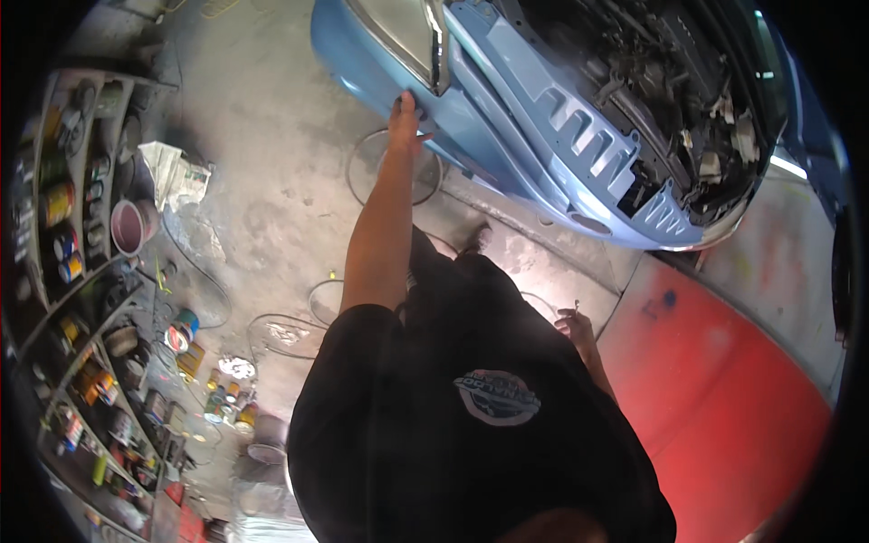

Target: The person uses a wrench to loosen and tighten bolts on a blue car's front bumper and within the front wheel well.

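Note:
My left arm reaches forward to a light blue car front (507,136) with its hood area uncovered. At the bumper's edge, just below the chrome-rimmed headlight (403,36), my left hand (407,122) has its fingers stretched out and thumb apart. It seems to touch the painted surface, though the contact is partly hidden. Lower and to the right, beside my black shirt, my right hand (576,328) is bent with its fingers closed. A small thin thing pokes up from those fingers, too small to name.
Shelves (86,154) crowded with cans line the left side. A pinkish bucket (134,226), paint cans (183,326) and bottles stand near them. A dark hose (358,176) loops over the concrete floor. At the right lies a red panel (715,380); the engine bay (670,100) is exposed.

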Motion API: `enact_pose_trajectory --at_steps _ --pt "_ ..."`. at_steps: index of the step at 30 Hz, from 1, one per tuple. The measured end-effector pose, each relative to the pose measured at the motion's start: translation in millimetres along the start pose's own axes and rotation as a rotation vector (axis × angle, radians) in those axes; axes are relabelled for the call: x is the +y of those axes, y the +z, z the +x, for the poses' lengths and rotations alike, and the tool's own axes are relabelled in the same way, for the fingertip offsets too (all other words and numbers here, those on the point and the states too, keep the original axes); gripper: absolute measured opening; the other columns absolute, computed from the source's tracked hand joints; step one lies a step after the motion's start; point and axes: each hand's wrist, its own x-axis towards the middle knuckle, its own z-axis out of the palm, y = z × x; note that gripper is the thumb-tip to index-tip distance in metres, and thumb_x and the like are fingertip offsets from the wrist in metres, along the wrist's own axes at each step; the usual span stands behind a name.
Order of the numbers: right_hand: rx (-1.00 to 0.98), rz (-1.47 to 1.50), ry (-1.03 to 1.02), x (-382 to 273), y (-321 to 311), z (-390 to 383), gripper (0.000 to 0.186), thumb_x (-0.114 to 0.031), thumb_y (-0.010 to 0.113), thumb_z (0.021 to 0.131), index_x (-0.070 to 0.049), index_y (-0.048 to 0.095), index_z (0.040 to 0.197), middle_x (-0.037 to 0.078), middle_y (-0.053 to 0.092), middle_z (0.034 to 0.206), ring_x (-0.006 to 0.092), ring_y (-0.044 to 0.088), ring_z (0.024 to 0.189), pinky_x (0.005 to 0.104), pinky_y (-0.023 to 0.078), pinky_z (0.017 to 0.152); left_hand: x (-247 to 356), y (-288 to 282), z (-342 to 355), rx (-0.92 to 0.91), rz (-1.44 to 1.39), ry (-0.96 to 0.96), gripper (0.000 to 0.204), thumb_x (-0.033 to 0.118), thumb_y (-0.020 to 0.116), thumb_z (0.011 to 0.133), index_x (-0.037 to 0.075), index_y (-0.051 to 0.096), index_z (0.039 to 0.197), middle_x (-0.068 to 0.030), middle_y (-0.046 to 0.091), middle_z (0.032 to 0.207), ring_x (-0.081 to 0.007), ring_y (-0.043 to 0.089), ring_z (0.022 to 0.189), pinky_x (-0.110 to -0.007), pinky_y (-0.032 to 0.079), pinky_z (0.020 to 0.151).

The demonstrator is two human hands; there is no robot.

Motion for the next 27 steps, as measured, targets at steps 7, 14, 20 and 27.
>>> enact_pose_trajectory --at_steps 7,14,20,27 --pt "0.038 0.332 -0.084 48.7 20.4 -6.8 0.031 -0.011 0.043 0.101 0.000 0.065 0.120 0.011 0.071 0.088 0.0170 0.067 0.070 0.0284 0.054 0.065 -26.1 -19.5 23.3 -0.100 -0.082 -0.005 0.077 0.058 0.057 0.097 0.019 0.027 0.156 -0.0167 0.031 0.159 -0.0413 0.031 0.146 -0.073 0.035 0.106" --pt "0.272 0.187 -0.217 95.9 69.1 -2.4 0.032 -0.004 0.050 0.090 -0.001 0.069 0.115 0.013 0.072 0.081 0.0204 0.069 0.073 0.0353 0.055 0.069 -28.3 -20.0 1.5 -0.077 0.364 -0.163 0.070 0.049 0.055 0.102 0.017 0.027 0.158 -0.0184 0.029 0.159 -0.0447 0.039 0.140 -0.062 0.048 0.104" --pt "0.410 0.275 -0.128 168.6 65.3 25.2 0.033 -0.004 0.047 0.091 0.001 0.067 0.117 0.009 0.071 0.077 0.0150 0.067 0.065 0.0301 0.054 0.060 -132.3 -42.8 -86.4 -0.272 1.109 -0.507 0.039 0.025 0.054 0.102 0.009 0.054 0.138 -0.0144 0.071 0.111 -0.0308 0.072 0.084 -0.042 0.062 0.063" --pt "0.497 0.879 -0.048 363.6 19.7 65.5 0.036 -0.001 0.049 0.083 0.000 0.070 0.113 0.012 0.072 0.084 0.0178 0.066 0.069 0.0319 0.052 0.061 -285.8 62.8 -149.7 -1.320 2.295 0.267 0.026 0.027 0.065 0.097 0.004 0.072 0.108 -0.0066 0.072 0.084 -0.0162 0.066 0.073 -0.034 0.050 0.056"
